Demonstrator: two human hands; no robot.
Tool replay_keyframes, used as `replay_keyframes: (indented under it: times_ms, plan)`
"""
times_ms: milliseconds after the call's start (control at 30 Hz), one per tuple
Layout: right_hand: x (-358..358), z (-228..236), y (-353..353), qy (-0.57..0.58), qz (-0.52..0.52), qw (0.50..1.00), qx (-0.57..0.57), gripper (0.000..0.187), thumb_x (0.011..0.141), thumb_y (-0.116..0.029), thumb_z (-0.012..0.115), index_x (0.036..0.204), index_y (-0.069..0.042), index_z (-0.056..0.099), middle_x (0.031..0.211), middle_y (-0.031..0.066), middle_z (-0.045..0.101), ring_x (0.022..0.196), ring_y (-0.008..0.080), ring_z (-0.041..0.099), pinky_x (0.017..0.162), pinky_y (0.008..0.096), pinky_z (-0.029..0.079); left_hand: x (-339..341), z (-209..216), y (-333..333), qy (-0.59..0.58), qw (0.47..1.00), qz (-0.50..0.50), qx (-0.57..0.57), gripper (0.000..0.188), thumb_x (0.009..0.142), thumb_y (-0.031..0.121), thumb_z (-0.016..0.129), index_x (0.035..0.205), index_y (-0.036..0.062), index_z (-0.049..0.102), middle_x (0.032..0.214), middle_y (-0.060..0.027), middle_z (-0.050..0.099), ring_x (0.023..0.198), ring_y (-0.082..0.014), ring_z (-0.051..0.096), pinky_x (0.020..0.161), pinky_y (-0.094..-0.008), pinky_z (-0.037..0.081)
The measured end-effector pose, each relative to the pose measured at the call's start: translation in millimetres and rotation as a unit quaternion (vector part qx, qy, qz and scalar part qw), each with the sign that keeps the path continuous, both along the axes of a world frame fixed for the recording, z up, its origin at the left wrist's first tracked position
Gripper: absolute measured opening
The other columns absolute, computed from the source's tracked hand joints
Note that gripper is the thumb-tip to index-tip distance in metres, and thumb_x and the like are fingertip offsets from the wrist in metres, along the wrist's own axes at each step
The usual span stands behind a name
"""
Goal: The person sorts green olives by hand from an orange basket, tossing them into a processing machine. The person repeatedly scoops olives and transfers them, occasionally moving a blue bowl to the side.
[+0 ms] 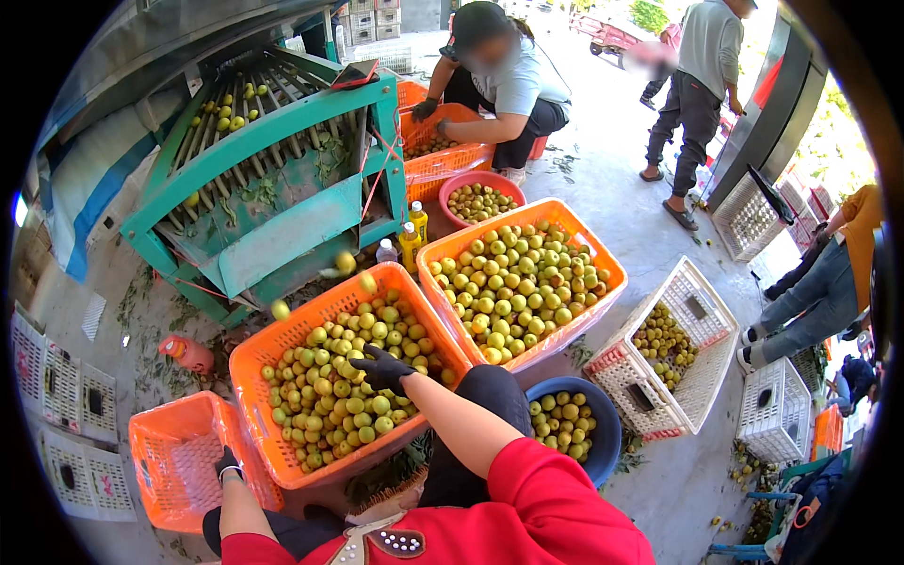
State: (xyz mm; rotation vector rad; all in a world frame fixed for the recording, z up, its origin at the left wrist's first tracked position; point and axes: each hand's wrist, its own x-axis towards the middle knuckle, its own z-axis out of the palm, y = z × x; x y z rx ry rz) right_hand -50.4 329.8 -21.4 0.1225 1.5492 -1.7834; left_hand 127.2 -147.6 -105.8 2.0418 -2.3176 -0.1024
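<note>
My right hand (381,369), in a black glove, reaches over the orange crate (252,377) heaped with small round yellow-green fruits (344,400). Its fingers are apart, with no fruit visible in them. A few fruits (281,309) are in mid-air above the crate's far left edge, some smeared by motion. At the lower left, my left hand (227,463), also in a dark glove, is at the right side of a smaller orange crate (174,443) with no fruit visible inside. Its fingers are too hidden to tell whether they grip the crate's side.
A second full orange crate (617,282) stands at right, near a blue basin (610,443) and a white crate (711,377). Beyond are a green roller machine (282,268), bottles (410,243), a red basin (452,188) and a crouching person (508,94). Others stand at right.
</note>
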Motion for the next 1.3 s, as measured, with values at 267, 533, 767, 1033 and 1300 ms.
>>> replay_keyframes:
  times_ms: [267,533,767,1033,1300]
  plan:
    - [-1.0,29.7,-29.3,0.063,0.033,0.994,0.084,0.066,0.081,-0.035,0.069,0.135,-0.007,0.043,0.108,0.0133,0.061,0.087,0.0217,0.062,0.068,0.0335,0.051,-4.2,-67.1,-88.4,0.089,0.927,-0.242,0.272,0.074,0.089,0.062,0.029,0.12,-0.0009,0.054,0.106,-0.0313,0.059,0.104,-0.0403,0.057,0.084,-0.0478,0.045]
    - [14.0,13.1,-25.5,0.446,-0.076,0.849,0.272,0.055,0.076,-0.02,0.07,0.126,-0.007,0.051,0.109,0.017,0.06,0.096,0.0314,0.06,0.083,0.0383,0.049,-18.5,-4.9,33.3,0.311,0.873,-0.31,0.213,0.083,0.069,0.026,0.077,0.135,-0.0007,0.033,0.128,-0.0242,0.05,0.114,-0.0339,0.053,0.092,-0.0404,0.045]
    - [71.4,35.2,21.0,0.513,-0.245,0.779,0.265,0.032,0.082,-0.006,0.062,0.114,-0.005,0.059,0.096,0.0147,0.065,0.082,0.0265,0.065,0.075,0.0339,0.051,-24.6,31.0,92.9,0.265,0.908,-0.253,0.203,0.078,0.069,0.018,0.067,0.136,0.0013,0.031,0.126,-0.0259,0.051,0.114,-0.0378,0.052,0.092,-0.0421,0.044]
    - [173.1,28.1,-40.9,0.443,0.027,0.822,0.356,0.015,0.084,-0.025,0.06,0.094,-0.016,0.066,0.087,0.0148,0.065,0.081,0.034,0.063,0.07,0.0409,0.051,-32.4,34.0,97.0,0.307,0.901,-0.249,0.18,0.067,0.068,0.018,0.068,0.128,0.0011,0.041,0.116,-0.0241,0.057,0.105,-0.0403,0.055,0.088,-0.0446,0.045]
    - [-17.5,11.4,-55.5,0.529,-0.023,0.738,0.417,0.021,0.085,-0.016,0.053,0.099,-0.014,0.068,0.101,0.0162,0.064,0.091,0.0327,0.061,0.077,0.0389,0.049,-37.1,72.2,117.4,0.249,0.939,-0.184,0.151,0.052,0.07,0.02,0.065,0.118,0.0064,0.05,0.107,-0.0193,0.063,0.097,-0.0368,0.06,0.082,-0.0441,0.048]
